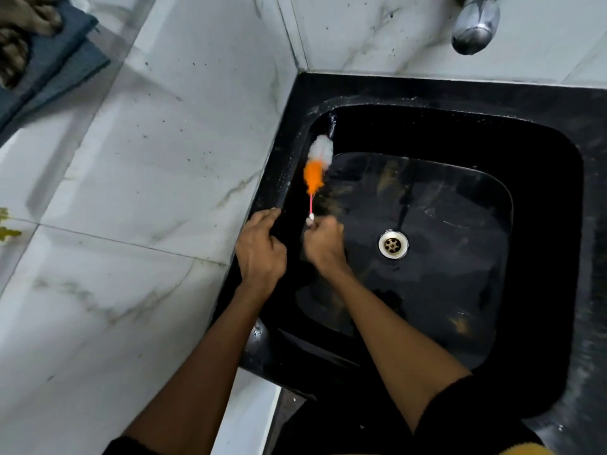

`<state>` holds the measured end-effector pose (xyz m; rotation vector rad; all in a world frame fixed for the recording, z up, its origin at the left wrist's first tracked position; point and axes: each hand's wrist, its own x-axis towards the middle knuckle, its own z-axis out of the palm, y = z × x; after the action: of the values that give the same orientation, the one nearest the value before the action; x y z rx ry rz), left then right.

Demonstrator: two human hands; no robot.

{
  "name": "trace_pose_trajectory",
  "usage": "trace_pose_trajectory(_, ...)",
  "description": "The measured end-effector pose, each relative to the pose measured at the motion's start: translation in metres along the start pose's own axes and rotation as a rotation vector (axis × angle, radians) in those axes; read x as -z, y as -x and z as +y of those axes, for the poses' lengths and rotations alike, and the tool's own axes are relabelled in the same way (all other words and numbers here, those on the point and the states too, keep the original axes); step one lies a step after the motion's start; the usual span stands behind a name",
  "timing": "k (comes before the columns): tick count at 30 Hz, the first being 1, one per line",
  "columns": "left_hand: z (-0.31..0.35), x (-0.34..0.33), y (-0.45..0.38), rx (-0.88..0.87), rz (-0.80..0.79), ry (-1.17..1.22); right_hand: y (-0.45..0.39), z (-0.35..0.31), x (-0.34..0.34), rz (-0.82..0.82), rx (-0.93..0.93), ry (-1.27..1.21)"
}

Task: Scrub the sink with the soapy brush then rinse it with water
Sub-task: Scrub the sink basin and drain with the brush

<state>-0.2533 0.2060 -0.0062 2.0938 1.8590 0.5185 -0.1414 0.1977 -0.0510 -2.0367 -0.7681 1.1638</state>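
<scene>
The scrubbing step was in hand: the orange-and-white bristled brush on a thin pink handle (316, 165) lay against the upper left inner wall of the black square sink (542, 290), its white foamy tip close to the far left corner. The right hand (323, 241) gripped the lower end of the handle, fingers (317, 224) curled round it, so the bristles stood ahead of the hand and up the wall. The left hand (259, 247) rested on the sink's left rim, its fingers bent over the edge, seemingly bracing; it held nothing. Brownish smears showed on the basin floor near the round metal drain (393, 244), so the next move probably called for working the brush across the floor before rinsing from the chrome tap (476, 26), which was not running
</scene>
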Motion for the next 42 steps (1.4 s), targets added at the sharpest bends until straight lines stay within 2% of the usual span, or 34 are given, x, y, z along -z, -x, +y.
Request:
trace_pose_trajectory(3,-0.001,0.004,0.0,-0.007,-0.031,0.018,0.017,0.035,-0.008,-0.127,-0.083,0.084)
trace_pose_trajectory(6,-0.004,0.011,-0.004,-0.048,-0.041,0.033,0.006,0.026,0.003,0.014,-0.094,0.034)
trace_pose_trajectory(8,-0.009,0.014,-0.008,-0.05,-0.078,0.046,-0.005,0.006,0.008,0.073,-0.02,-0.041)
trace_pose_trajectory(11,-0.013,0.02,-0.01,-0.041,-0.134,0.124,0.007,-0.004,0.003,-0.03,-0.073,-0.072)
trace_pose_trajectory(13,-0.015,0.022,0.0,-0.042,-0.106,0.142,0.038,0.008,-0.006,-0.138,-0.146,-0.018)
trace_pose_trajectory(15,-0.019,0.024,0.022,-0.02,-0.022,0.144,0.07,0.021,-0.012,-0.2,-0.143,0.015)
trace_pose_trajectory(19,-0.036,0.023,0.063,-0.001,0.094,0.111,0.078,0.011,-0.011,-0.083,-0.054,-0.044)
trace_pose_trajectory(21,-0.043,0.021,0.074,-0.005,0.106,0.106,0.08,0.013,-0.008,-0.12,-0.055,-0.033)
trace_pose_trajectory(23,-0.045,0.018,0.08,0.006,0.114,0.105,0.088,0.022,-0.003,-0.189,-0.128,0.062)
trace_pose_trajectory(25,-0.046,0.017,0.084,0.031,0.119,0.111,0.106,0.028,0.0,-0.218,-0.122,0.103)
trace_pose_trajectory(28,-0.044,0.018,0.084,0.063,0.122,0.141,0.139,0.023,-0.002,-0.198,-0.018,0.035)
trace_pose_trajectory(33,-0.048,0.024,0.081,0.06,0.061,0.149,0.119,0.005,0.003,-0.185,-0.166,-0.109)
trace_pose_trajectory(36,-0.049,0.025,0.082,0.049,0.038,0.144,0.111,-0.015,0.007,-0.154,-0.084,-0.191)
trace_pose_trajectory(40,-0.045,0.022,0.082,0.057,0.033,0.118,0.117,0.002,0.0,-0.253,-0.228,-0.12)
trace_pose_trajectory(42,-0.045,0.023,0.082,0.064,0.024,0.115,0.119,0.005,-0.001,-0.251,-0.21,-0.11)
